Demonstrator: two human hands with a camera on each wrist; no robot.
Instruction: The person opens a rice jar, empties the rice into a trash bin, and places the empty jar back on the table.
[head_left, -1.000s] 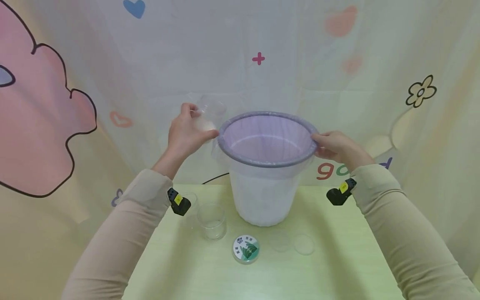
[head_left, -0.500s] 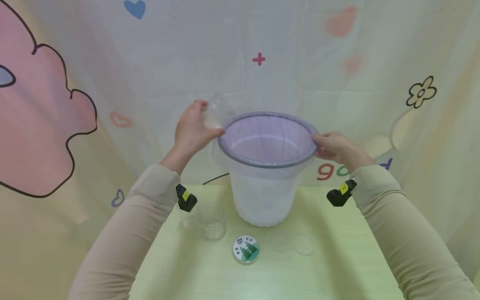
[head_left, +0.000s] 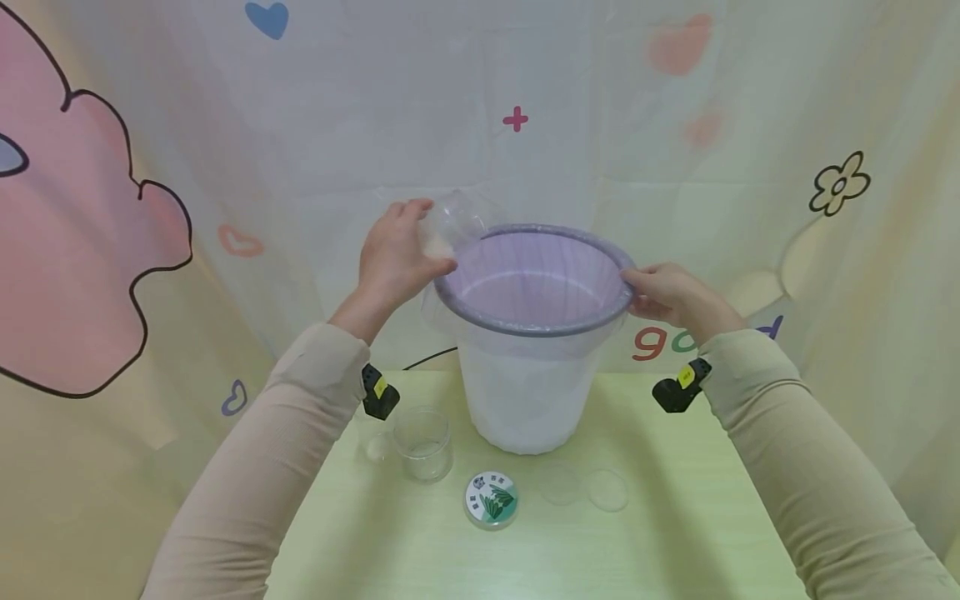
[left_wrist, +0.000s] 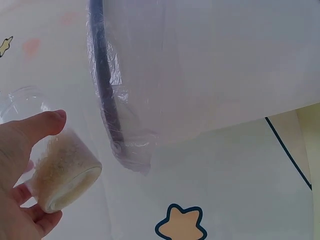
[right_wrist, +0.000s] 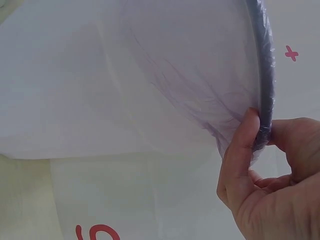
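Note:
A white trash can with a grey rim stands on the table, lined with a thin purple-tinted plastic bag folded over the rim. My left hand grips a clear plastic jar at the rim's left side. The jar tilts with its mouth toward the can's opening; pale grainy contents lie near its base in the left wrist view. On the opposite side, my right hand pinches the bag-covered rim between thumb and fingers, as the right wrist view shows.
In front of the can lie a round lid with a green leaf print and two clear discs, one a clear disc at right. An open clear jar stands left of them. A printed curtain hangs behind the table.
My left hand has moved right, bringing the jar from beside the can to its rim and tipping it further toward the opening. The right hand keeps its place on the rim.

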